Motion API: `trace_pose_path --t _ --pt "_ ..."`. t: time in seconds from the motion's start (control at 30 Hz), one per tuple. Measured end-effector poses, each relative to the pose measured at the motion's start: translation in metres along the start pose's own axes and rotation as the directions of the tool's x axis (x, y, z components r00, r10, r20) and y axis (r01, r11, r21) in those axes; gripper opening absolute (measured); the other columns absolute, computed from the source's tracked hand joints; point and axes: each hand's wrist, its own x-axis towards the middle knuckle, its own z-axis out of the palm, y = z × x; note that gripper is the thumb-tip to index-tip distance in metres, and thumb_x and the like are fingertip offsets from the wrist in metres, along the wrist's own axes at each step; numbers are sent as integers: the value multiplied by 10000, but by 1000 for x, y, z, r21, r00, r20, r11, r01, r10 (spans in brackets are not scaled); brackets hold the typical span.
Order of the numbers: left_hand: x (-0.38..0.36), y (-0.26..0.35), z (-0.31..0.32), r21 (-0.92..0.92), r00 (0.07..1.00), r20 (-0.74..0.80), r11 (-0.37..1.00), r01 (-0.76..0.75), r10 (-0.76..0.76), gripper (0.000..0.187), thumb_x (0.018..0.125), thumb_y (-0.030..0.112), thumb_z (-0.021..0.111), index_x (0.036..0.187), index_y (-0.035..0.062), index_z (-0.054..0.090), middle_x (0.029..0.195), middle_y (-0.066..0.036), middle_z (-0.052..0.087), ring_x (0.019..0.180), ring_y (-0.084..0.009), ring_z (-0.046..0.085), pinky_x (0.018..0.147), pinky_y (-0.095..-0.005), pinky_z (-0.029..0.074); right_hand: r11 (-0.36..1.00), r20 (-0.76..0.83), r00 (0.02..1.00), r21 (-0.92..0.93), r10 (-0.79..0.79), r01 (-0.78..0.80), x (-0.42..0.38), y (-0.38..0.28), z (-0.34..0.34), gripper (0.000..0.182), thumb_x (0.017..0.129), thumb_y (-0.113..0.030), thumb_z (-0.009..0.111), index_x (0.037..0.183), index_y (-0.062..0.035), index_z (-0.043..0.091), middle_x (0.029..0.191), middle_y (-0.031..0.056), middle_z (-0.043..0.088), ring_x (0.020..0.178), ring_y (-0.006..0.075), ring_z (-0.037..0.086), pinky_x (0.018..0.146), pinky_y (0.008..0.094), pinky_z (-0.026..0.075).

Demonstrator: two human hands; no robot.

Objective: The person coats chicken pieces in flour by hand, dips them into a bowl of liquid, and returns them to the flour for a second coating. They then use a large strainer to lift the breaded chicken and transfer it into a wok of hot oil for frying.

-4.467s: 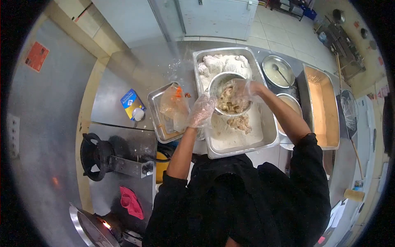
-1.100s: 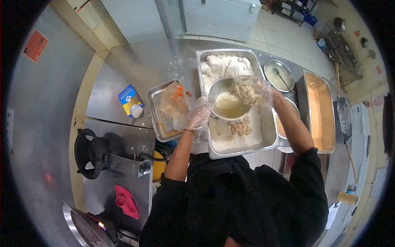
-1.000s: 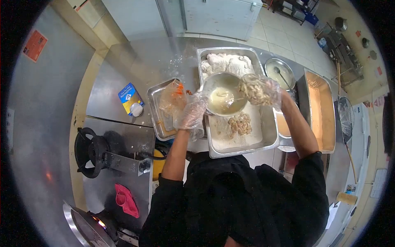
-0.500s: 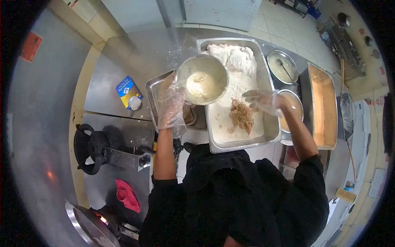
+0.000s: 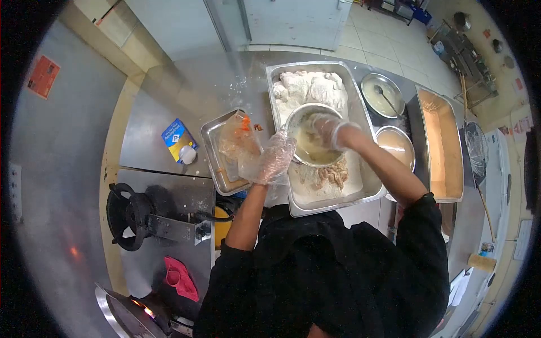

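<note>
My left hand [image 5: 278, 156], in a clear plastic glove, grips the left rim of a metal bowl [image 5: 311, 158] with pale, wet batter in it. My right hand [image 5: 329, 130], gloved too, reaches into that bowl; its fingers are blurred and partly hidden. The bowl is held over a deep metal pan [image 5: 375, 188] of white flour [image 5: 307, 194]. Light brown battered pieces [image 5: 335, 174] lie on the flour just below the bowl. White flour-coated pieces [image 5: 321, 87] are heaped at the pan's far end.
Left of the pan are a shallow tray [image 5: 209, 138] with a plastic bag [image 5: 234, 141] and a blue-yellow packet [image 5: 176, 137]. To the right stand two bowls [image 5: 383, 93] and a long deep pan [image 5: 439, 146]. A burner [image 5: 129, 217], red cloth [image 5: 181, 279] and lit flame [image 5: 147, 310] are lower left.
The bowl has moved right and down, now over the middle of the flour pan. My right hand has gone from above the battered pieces into the bowl. The left tray's bag is now uncovered.
</note>
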Motion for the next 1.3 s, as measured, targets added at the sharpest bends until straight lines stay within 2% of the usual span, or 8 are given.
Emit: trace_pose_path --t 0.3,0.57,0.8,0.9,0.97,1.07,1.17,1.3 --pt "-12 -22 -1 -91 971 -239 995 -29 7 377 832 271 496 1081 -12 488 1001 -214 539 883 -356 535 783 -405 411 941 172 977 293 126 -173 -9 -17 -40 189 747 -153 610 916 -70 585 900 113 579 796 242 581 688 335 475" --pt "-45 -54 -58 -381 826 -334 867 323 -454 419 854 269 497 1160 -12 440 993 -167 562 884 -246 556 783 -344 436 810 256 965 575 -49 -111 -54 60 5 248 673 -167 681 848 -28 575 832 67 617 699 162 570 651 300 466" --pt "-75 -127 -67 -739 762 -200 606 296 -616 420 867 191 465 1222 0 347 1043 -140 528 812 -231 588 563 -307 533 802 -49 972 575 232 -162 -23 150 113 431 712 -246 641 1082 -64 516 1041 128 566 912 260 549 793 347 439" --pt "-85 -124 -54 -830 751 -180 507 230 -635 372 863 158 459 1190 2 374 1020 -137 531 808 -226 586 595 -310 533 980 33 980 39 196 -198 10 113 125 499 812 -388 514 1164 -37 476 1208 123 463 1093 239 438 968 311 309" --pt "-94 -155 -33 -787 762 -279 594 168 -585 374 864 171 466 1186 4 378 1021 -138 530 803 -228 586 594 -316 531 947 153 938 39 310 -319 23 89 120 487 852 -408 424 1168 -42 482 1251 121 433 1127 229 415 996 309 280" --pt "-103 -229 2 -648 750 -409 744 163 -520 381 851 174 479 1166 -22 395 935 -156 566 759 -247 589 627 -312 498 928 254 939 346 -230 134 16 120 128 450 840 -338 486 1183 -47 472 1216 127 468 1098 211 448 971 300 311" --pt "-107 -202 -8 -524 685 -389 760 386 -616 399 843 188 483 1153 -49 399 893 -195 584 768 -299 589 663 -339 472 732 189 936 675 -298 97 -12 131 117 421 817 -222 547 1193 -52 464 1208 114 478 1074 195 469 939 282 348" --pt "-100 -75 -52 122 629 -548 691 712 -551 408 841 217 484 1133 -61 421 903 -256 569 802 -358 581 688 -383 461 653 300 951 707 73 -273 -41 135 126 504 751 -193 612 1199 -42 437 1200 135 469 1043 224 488 884 311 402"
